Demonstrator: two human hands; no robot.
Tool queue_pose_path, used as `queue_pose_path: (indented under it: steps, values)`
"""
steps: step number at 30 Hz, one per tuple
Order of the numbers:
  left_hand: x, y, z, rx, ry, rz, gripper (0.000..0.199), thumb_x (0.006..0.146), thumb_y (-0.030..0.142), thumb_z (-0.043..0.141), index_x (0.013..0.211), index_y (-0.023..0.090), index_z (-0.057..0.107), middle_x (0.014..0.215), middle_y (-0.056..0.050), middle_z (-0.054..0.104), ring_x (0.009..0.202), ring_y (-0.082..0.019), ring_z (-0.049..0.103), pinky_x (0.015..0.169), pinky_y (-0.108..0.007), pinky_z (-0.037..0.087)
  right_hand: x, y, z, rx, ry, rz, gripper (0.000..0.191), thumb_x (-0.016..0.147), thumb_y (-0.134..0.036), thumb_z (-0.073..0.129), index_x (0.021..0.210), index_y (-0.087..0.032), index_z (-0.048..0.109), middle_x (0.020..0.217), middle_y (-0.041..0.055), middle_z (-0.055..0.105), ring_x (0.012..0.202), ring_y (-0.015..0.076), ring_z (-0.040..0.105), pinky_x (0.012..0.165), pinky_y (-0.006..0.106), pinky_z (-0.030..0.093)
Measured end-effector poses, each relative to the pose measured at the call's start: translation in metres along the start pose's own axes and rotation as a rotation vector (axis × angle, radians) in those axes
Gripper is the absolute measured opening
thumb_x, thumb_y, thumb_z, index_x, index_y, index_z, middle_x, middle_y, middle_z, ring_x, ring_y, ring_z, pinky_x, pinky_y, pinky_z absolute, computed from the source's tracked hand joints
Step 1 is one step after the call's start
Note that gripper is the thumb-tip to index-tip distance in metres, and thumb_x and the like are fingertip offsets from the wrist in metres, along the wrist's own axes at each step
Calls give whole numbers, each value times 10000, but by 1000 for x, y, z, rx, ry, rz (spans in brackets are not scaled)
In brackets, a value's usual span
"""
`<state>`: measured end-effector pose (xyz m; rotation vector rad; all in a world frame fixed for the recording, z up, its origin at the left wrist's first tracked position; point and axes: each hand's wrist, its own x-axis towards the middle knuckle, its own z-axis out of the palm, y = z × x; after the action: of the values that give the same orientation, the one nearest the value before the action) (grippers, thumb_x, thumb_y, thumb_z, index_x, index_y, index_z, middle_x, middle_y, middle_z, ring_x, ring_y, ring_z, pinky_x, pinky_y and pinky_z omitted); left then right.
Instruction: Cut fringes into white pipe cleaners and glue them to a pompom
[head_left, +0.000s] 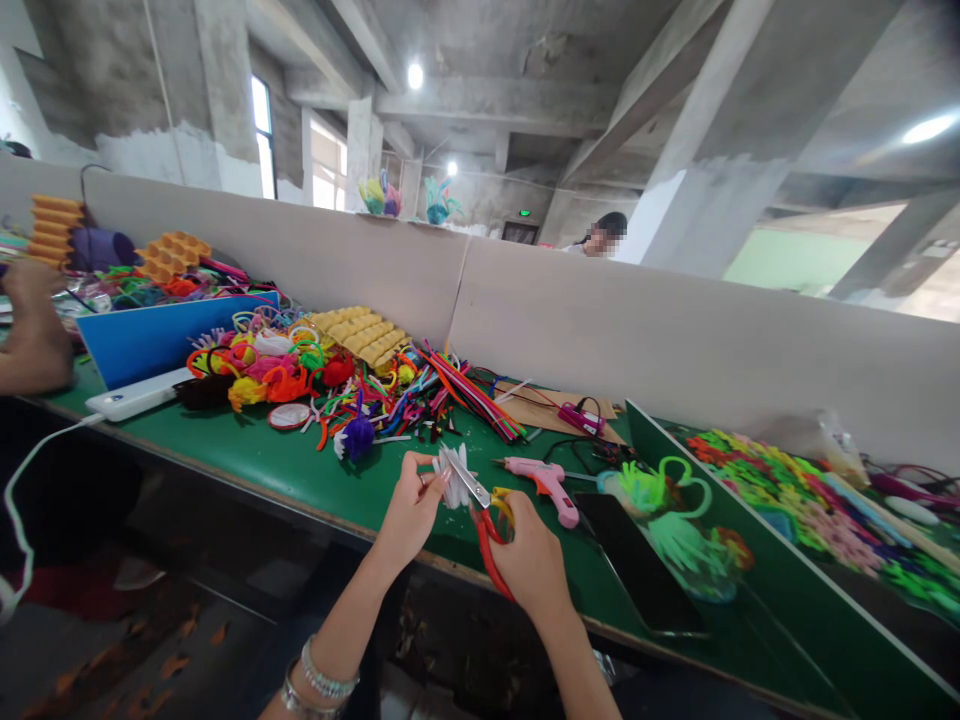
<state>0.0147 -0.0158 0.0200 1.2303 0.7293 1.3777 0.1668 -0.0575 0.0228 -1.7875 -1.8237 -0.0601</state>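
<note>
Between the fingers of my left hand [411,508] is a small bunch of white pipe-cleaner pieces [454,486], fanned out just above the table's near edge. My right hand [531,552] grips a pair of scissors [477,487] by its red and yellow handles. The blades point up and to the left and lie across the white pieces. How far apart the blades are is hard to make out. A pink glue gun [545,482] rests on the green table [375,490] just right of the scissors.
A black phone [637,560] and green pipe-cleaner figures [686,535] lie to the right, beside an upright divider [757,530]. Colourful pipe cleaners [472,392] heap at the back left. A white power strip [139,395] stands by a blue panel [165,335]. Another person's arm [34,335] is at far left.
</note>
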Motion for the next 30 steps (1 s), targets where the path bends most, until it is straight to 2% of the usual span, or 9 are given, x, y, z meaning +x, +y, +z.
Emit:
queue_pose_path:
  steps: [12,22,30]
  values:
    - [-1,2,2,-28,-1,3,304,752,400,544,838,190,341,633,8,616,552,-108,549,578,-246,396,0,-1,-2,36,-27,16,211,748,-383,452,875,-218,484,832,18,590,742,171,574,565,240,372]
    - [-3,9,1,-111,-131,17,258,794,376,501,843,192,326,809,-65,669,680,-140,606,634,-276,423,0,-1,-3,14,-17,20,194,744,-382,456,842,-217,475,833,16,599,745,172,579,574,240,382]
    - [0,5,1,-125,-99,-5,316,766,401,531,848,191,310,824,-75,676,683,-152,623,624,-282,434,0,0,-4,21,-17,11,207,743,-391,449,836,-211,493,780,13,588,682,159,565,529,228,352]
